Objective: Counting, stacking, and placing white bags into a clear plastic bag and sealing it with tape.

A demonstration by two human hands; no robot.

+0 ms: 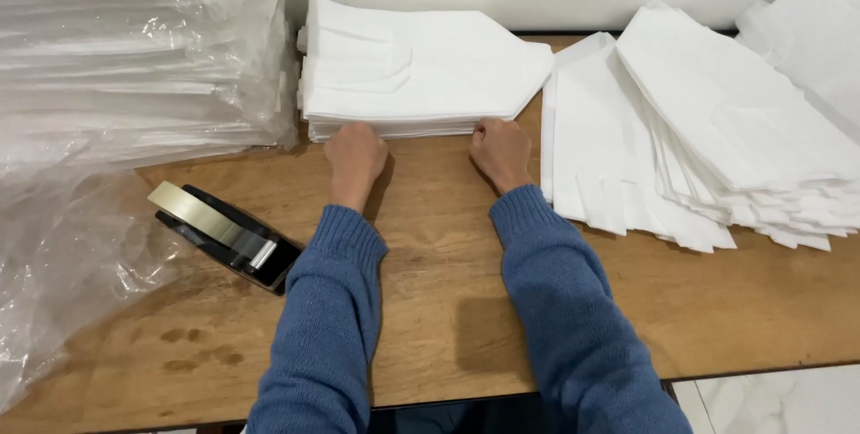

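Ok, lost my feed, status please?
Left hand and right hand both closed against bag stack front edge. Tape dispenser left, clear.

At the left edge of the wooden table stood a tall bundle of flat white sheets wrapped in clear plastic film, its wrinkled, glossy wrap reaching up past the top of the view. Loose clear plastic from the same side spilled down over the table's near left corner, crumpled and see-through, just beside a black tape dispenser. No labels, signs or screens showed anywhere.
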